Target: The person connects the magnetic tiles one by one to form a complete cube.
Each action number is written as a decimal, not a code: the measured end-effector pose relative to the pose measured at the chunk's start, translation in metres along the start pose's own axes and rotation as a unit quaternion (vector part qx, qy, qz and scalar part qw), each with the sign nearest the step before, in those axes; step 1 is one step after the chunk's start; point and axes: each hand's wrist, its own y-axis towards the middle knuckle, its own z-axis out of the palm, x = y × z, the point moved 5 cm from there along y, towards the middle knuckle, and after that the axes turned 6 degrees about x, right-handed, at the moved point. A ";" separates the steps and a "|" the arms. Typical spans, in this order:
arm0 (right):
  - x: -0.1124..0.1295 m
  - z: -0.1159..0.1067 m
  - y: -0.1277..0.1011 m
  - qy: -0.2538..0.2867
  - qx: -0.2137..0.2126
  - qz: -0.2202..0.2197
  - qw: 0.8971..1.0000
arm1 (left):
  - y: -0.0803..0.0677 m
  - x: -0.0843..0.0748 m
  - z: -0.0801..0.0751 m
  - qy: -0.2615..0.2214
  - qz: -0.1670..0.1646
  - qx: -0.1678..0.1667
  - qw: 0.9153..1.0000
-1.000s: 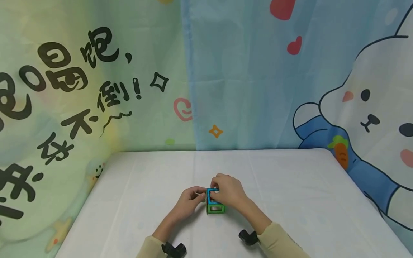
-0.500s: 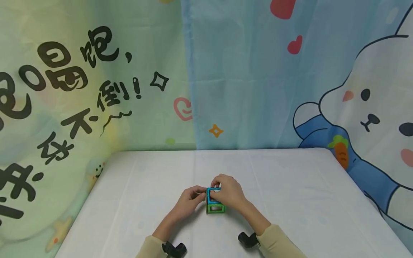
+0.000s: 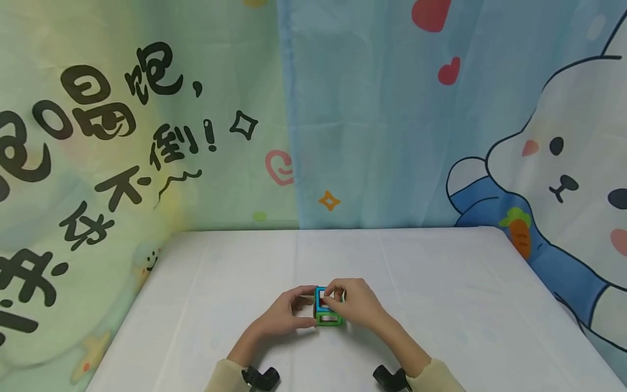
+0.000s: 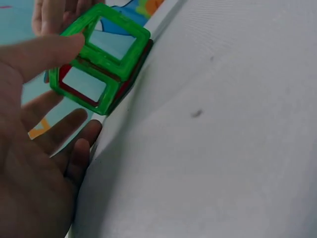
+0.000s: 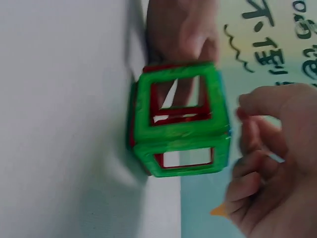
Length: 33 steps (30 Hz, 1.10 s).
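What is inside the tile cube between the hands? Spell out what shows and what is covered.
Through the open green frames of the tile cube, only red tile edges and light show; nothing sits inside. The right hand partly covers the blue top, and the cube's base cannot be seen.

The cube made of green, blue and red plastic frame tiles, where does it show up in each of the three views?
Head view: the cube of green, blue and red plastic frame tiles sits low at centre, between both hands.
Left wrist view: the cube is upper left, beside the left hand.
Right wrist view: the cube fills the centre, with the right hand at right.
Shared landmark: the white tablecloth.
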 end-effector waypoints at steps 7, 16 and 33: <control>-0.015 0.001 -0.019 0.120 -0.047 -0.003 0.992 | -0.001 -0.001 -0.003 0.015 -0.012 -0.019 1.000; -0.040 0.015 -0.018 0.238 0.037 0.027 0.970 | -0.001 0.000 -0.003 0.018 -0.029 -0.044 0.998; -0.046 0.019 -0.016 0.263 0.089 0.030 0.960 | -0.002 -0.002 -0.005 0.030 -0.039 -0.063 0.997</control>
